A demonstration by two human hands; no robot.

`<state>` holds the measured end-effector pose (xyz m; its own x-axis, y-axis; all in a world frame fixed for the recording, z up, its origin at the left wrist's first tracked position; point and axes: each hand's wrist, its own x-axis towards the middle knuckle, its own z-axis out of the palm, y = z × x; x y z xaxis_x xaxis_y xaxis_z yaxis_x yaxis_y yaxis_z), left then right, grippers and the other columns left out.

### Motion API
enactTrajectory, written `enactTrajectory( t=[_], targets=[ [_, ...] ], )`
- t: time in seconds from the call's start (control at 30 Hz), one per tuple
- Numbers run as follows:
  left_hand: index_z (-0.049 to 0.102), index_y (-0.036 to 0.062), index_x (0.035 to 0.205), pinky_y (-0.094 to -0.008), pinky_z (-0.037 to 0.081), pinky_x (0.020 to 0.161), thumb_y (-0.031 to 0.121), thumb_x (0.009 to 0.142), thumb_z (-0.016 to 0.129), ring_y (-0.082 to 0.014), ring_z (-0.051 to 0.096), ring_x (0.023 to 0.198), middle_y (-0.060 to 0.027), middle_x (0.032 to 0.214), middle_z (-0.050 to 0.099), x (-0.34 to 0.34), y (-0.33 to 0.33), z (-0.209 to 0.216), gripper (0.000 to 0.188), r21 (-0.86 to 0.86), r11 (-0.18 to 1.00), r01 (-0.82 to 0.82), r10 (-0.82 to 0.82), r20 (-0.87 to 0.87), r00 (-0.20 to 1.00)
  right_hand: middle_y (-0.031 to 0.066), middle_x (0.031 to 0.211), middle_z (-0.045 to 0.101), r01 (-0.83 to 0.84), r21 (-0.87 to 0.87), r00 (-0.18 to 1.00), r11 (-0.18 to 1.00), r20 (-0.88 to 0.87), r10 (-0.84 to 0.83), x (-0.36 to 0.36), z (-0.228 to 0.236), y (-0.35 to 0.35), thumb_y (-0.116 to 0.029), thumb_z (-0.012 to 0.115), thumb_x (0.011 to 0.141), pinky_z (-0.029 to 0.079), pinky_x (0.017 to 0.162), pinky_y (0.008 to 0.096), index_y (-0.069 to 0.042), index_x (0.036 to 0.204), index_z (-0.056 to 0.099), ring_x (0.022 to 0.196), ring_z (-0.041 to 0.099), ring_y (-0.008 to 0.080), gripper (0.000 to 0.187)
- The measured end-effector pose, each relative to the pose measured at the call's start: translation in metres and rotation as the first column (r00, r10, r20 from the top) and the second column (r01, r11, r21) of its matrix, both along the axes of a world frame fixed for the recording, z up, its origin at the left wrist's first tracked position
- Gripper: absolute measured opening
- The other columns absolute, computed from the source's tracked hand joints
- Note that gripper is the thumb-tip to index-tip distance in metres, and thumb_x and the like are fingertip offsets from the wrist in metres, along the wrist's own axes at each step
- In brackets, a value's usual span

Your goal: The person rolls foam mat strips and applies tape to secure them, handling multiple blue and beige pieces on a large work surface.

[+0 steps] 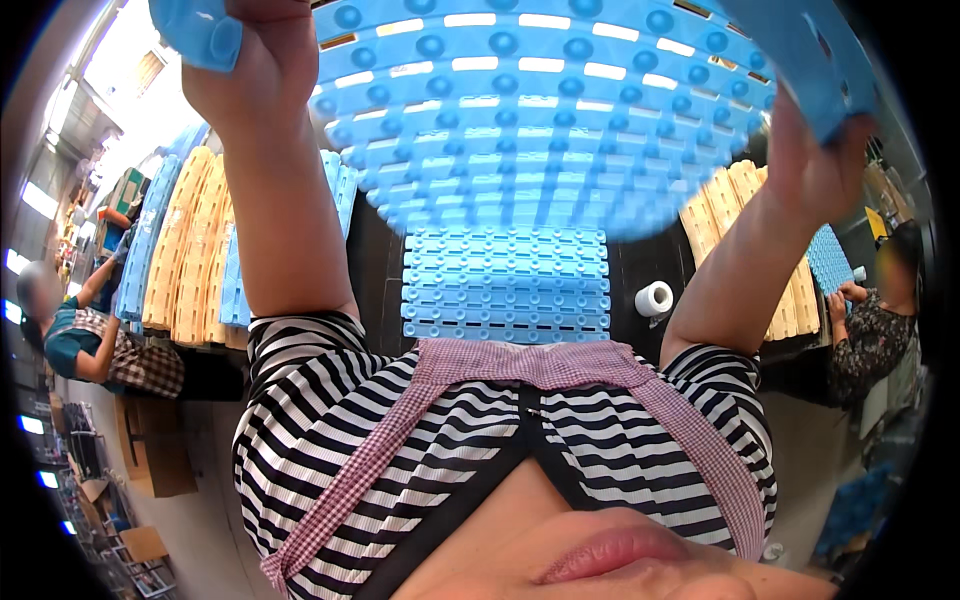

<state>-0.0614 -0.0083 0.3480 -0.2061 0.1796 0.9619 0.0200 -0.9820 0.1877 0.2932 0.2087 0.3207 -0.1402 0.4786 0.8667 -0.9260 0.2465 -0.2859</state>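
Both my arms are raised, holding up a large blue slotted plastic mat [540, 110] with rows of round nubs. My left hand [255, 65] is closed on its left edge, at the upper left. On the other side my right hand [820, 165] grips the right edge, its fingers partly covered by the mat. The lower end of the mat is smeared by motion. Below it, another blue slotted mat [505, 285] lies flat on the dark table [380, 290] right in front of me.
A white roll [654, 299] stands on the table at the right. Yellow slotted mats [185, 260] and blue ones are stacked at the left, with more yellow mats [790, 295] at the right. Co-workers are at the far left [90, 345] and far right [875, 330].
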Motion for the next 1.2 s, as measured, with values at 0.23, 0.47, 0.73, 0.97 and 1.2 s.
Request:
enactTrajectory(
  t=[0.23,0.47,0.73,0.97,1.2],
  targets=[
    [0.031,0.0086,0.158,-0.0507,0.035,0.118,0.053,0.105,0.048,-0.0381,0.043,0.143,-0.0207,0.156,0.043,-0.112,0.128,-0.093,0.071,-0.542,0.809,0.228,0.007,0.397,0.918,0.0187,0.148,0.049,0.111,-0.288,0.911,0.951,0.412,0.019,-0.094,-0.093,0.144,-0.059,0.05,0.103,0.033,0.118,0.0499,0.0,0.148,0.043,0.144,0.041,0.0348,0.074],
    [0.028,0.0039,0.16,-0.0387,0.043,0.108,0.043,0.107,0.049,-0.0285,0.052,0.135,-0.0132,0.16,0.041,-0.076,0.122,-0.254,0.069,-0.968,0.244,-0.067,0.21,-0.015,0.978,0.0112,0.144,0.058,0.129,-0.188,0.51,0.974,0.855,0.097,-0.127,-0.225,0.005,-0.035,0.061,0.101,0.039,0.112,0.0399,-0.004,0.141,0.057,0.135,0.05,0.0223,0.05],
    [0.067,0.0115,0.11,-0.0419,0.048,0.1,0.015,0.074,0.087,-0.0344,0.056,0.114,-0.0126,0.122,0.059,0.073,-0.08,-0.376,0.042,-0.616,0.28,-0.736,-0.21,-0.788,0.579,0.0136,0.125,0.063,-0.135,0.605,0.082,0.785,0.796,-0.6,0.015,-0.365,-0.102,-0.018,0.089,0.066,0.042,0.109,0.0473,-0.01,0.105,0.072,0.126,0.054,0.0366,0.044],
    [0.065,0.0119,0.116,-0.0449,0.043,0.107,0.017,0.072,0.087,-0.0345,0.048,0.124,-0.0125,0.131,0.051,0.077,-0.085,-0.371,0.05,-0.546,0.217,-0.809,-0.351,-0.817,0.457,0.0117,0.134,0.056,-0.204,0.6,0.032,0.774,0.794,-0.607,0.015,-0.359,-0.098,-0.019,0.094,0.06,0.04,0.109,0.0477,-0.014,0.105,0.07,0.127,0.05,0.0368,0.052],
    [0.067,0.0031,0.107,-0.0435,0.051,0.089,0.017,0.098,0.059,-0.0378,0.064,0.104,-0.015,0.107,0.069,0.075,-0.076,-0.356,0.018,-0.63,0.038,-0.776,-0.3,-0.747,0.592,0.0123,0.127,0.061,-0.239,0.564,0.035,0.79,0.818,-0.574,0.012,-0.343,-0.093,-0.02,0.083,0.079,0.045,0.104,0.0443,-0.012,0.104,0.071,0.123,0.054,0.0336,0.028]
  ],
)
